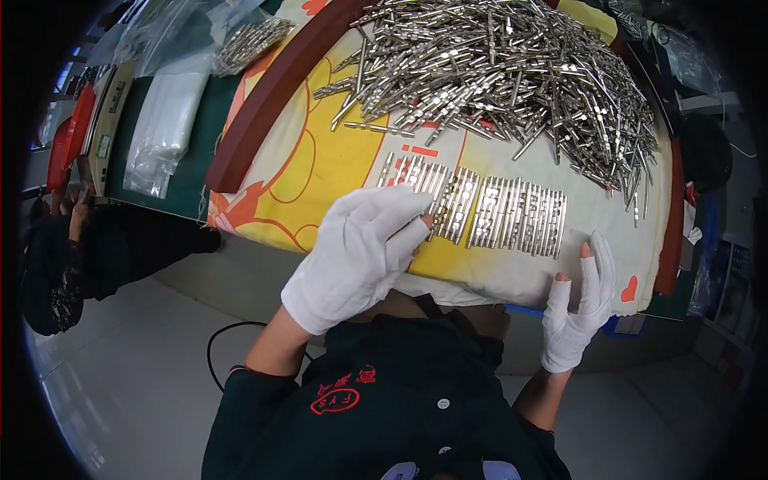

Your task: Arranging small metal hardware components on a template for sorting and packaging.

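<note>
Slim silvery metal rods with notched middles lie side by side in a row (520,214) on the cloth, with a small gap within it. At the row's left end is my left hand (352,252) in a white glove with bare fingertips, its fingers reaching over the nearest rods and covering part of them. It seems to touch them without gripping any. My right hand (580,308), gloved the same way, rests by the row's right end with fingers apart and nothing in them. Beyond the row rises a large heap of similar loose rods (496,72).
Dark red wooden bars (268,104) border the patterned cloth (280,196) at left and right. On the green surface at left lie clear plastic bags (164,120) and a bagged bundle of rods (252,44). Another person's arm (78,216) shows at far left.
</note>
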Demonstrator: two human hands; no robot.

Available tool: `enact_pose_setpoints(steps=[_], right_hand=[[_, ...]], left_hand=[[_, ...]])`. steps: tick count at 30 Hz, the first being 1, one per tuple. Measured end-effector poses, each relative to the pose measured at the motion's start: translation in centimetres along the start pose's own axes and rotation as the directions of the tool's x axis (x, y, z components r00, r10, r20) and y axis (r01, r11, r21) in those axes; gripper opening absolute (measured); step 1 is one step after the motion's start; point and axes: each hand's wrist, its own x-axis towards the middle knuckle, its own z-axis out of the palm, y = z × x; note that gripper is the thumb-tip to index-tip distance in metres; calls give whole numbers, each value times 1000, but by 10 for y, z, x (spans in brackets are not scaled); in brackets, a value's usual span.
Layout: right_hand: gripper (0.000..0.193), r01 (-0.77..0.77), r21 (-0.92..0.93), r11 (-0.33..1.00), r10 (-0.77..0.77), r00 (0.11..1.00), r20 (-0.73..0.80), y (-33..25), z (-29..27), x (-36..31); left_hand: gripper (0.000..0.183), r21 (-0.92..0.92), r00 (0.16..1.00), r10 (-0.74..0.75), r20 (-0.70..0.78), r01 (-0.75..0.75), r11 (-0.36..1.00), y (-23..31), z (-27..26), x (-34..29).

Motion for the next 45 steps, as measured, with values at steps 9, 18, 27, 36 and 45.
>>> enact_pose_setpoints(steps=[9, 18, 27, 36, 45], right_hand=[[38, -140, -33, 990, 131, 973, -189, 22, -3, -6], [32, -63, -52, 997, 48, 967, -251, 41, 14, -8], [27, -84, -59, 995, 67, 966, -250, 40, 17, -7], [27, -72, -93, 993, 45, 962, -269, 38, 18, -9], [26, -36, -108, 993, 5, 962, -274, 40, 17, -8]], left_hand=[[34, 5, 968, -44, -249, 46, 999, -31, -17, 0], [37, 13, 994, 45, -104, -43, 999, -53, -17, 12], [57, 152, 954, 272, 129, -290, 945, -54, -8, 41], [62, -64, 951, 235, 201, -227, 972, -87, -23, 26], [68, -189, 969, 180, 168, -148, 971, -97, -26, 16]])
